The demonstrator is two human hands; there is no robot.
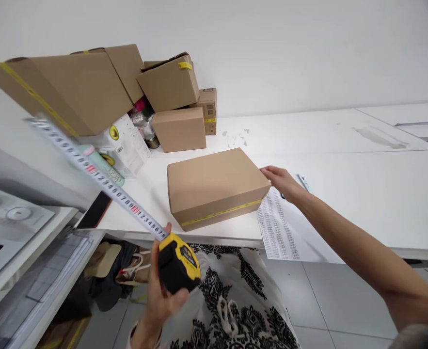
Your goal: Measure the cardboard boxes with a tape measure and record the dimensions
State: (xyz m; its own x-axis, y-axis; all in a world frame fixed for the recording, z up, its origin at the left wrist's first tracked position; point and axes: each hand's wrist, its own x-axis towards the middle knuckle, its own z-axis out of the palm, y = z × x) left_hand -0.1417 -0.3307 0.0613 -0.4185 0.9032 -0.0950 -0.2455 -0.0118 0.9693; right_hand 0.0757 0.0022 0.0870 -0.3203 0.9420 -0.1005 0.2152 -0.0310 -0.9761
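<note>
My left hand [159, 295] is closed around a black and yellow tape measure [179, 264] in front of the table's edge. Its blade [114, 191] is pulled well out, slanting up to the left, with the far end blurred. A closed cardboard box [217, 186] with yellow tape along its lower front side sits near the table's front edge. At the box's right end is my right hand [281, 182], fingers stretched out and touching its corner; some fingertips are hidden behind the box. Under that hand and forearm lies a printed sheet [282, 228], partly overhanging the table edge.
Several cardboard boxes [179, 128] are stacked at the back left, beside a white carton [128, 145] and a mint-green bottle [106, 167]. A dark flat object [95, 211] lies at the table's left edge. A small pale blue item [303, 182] lies right of the sheet.
</note>
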